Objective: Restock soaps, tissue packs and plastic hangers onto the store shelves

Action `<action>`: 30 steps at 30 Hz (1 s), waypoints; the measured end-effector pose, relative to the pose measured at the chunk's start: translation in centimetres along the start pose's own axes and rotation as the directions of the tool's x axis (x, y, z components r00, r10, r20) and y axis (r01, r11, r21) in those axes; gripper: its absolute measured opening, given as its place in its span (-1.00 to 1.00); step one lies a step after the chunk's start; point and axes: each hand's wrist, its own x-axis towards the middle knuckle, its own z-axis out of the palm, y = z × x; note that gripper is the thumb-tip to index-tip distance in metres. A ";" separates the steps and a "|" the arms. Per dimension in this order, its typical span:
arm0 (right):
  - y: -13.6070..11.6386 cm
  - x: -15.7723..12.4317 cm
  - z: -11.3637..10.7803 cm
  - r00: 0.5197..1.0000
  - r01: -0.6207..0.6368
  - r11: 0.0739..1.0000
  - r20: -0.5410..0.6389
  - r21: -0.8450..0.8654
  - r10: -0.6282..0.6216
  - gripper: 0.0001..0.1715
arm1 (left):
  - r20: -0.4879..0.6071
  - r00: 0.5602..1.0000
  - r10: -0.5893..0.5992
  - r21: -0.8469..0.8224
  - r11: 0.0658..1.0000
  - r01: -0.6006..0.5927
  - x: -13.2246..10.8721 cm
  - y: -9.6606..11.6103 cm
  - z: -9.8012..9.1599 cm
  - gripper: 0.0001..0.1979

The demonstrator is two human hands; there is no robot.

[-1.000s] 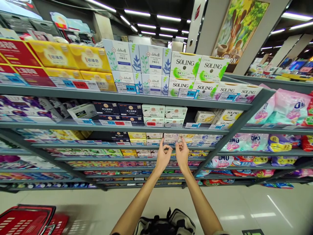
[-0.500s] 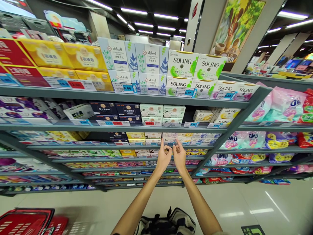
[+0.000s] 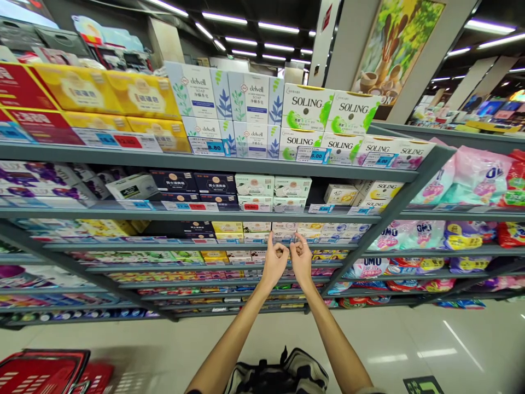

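Observation:
My left hand point(image 3: 274, 262) and my right hand point(image 3: 301, 260) reach forward side by side, close to each other, in front of the shelf rack. Each has its index finger stretched upward and the other fingers curled in toward the thumb. I see nothing held in either one. Behind the fingertips stand a pale soap box point(image 3: 284, 226) and a white-and-yellow soap box point(image 3: 310, 227). Whether the fingertips touch the boxes or the shelf edge, I cannot tell.
Soap boxes marked SOLING point(image 3: 307, 104) and delvell point(image 3: 250, 98) line the top shelf point(image 3: 229, 162). Bags of detergent point(image 3: 476, 169) fill the shelves to the right. A red shopping basket point(image 3: 41, 372) stands on the floor at lower left. A dark bag point(image 3: 279, 375) hangs at my waist.
Both hands keep nearly the same place and pose. The view has shifted very slightly; the shelves and boxes look unchanged.

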 end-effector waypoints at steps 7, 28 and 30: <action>-0.6 -0.8 0.4 0.997 0.029 1.000 -0.075 0.012 -0.028 -0.40 | 0.010 1.000 0.021 -0.019 1.000 -0.021 -0.7 -0.1 -0.4 -0.04; -0.7 -1.0 6.3 0.971 0.108 0.989 0.223 -0.099 -0.083 -0.34 | -0.213 0.973 0.092 -0.016 0.995 -0.097 -0.4 -0.6 -6.4 -0.09; -0.6 -1.0 6.4 0.970 0.116 0.988 0.223 -0.099 -0.091 -0.34 | -0.213 0.972 0.098 -0.015 0.995 -0.103 -0.4 -0.7 -6.7 -0.10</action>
